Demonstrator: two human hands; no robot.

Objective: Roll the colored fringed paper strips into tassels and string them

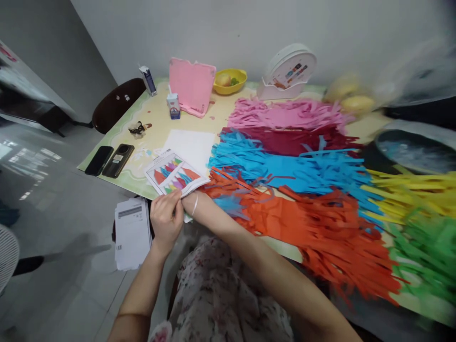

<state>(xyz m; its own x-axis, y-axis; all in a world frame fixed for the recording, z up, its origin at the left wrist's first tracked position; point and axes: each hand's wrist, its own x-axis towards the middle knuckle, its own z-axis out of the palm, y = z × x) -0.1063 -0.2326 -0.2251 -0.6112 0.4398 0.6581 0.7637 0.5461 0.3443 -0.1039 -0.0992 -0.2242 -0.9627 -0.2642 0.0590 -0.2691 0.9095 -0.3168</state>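
A printed sheet (pixel 171 172) with pictures of coloured tassels lies at a slant near the table's front edge. My left hand (pixel 166 214) is closed on its near edge, fingers bent and thumb pressed in. My right hand (pixel 188 201) reaches across from the right to the same edge, a pale band around its wrist; its fingers are hidden by the sheet and my left hand. Beneath the sheet is white paper (pixel 194 145). Just right of my hands lie fringed tissue paper bundles: orange (pixel 278 216), blue (pixel 285 168), dark red (pixel 285 140) and pink (pixel 292 114).
Yellow fringe (pixel 423 194) and green fringe (pixel 423 251) lie at the right. Two phones (pixel 119 160), a hair clip (pixel 138 128), drink cartons (pixel 173 105), a pink tablet case (pixel 192 85) and a yellow fruit bowl (pixel 239 76) are on the table. White packets (pixel 131 237) sit below its edge.
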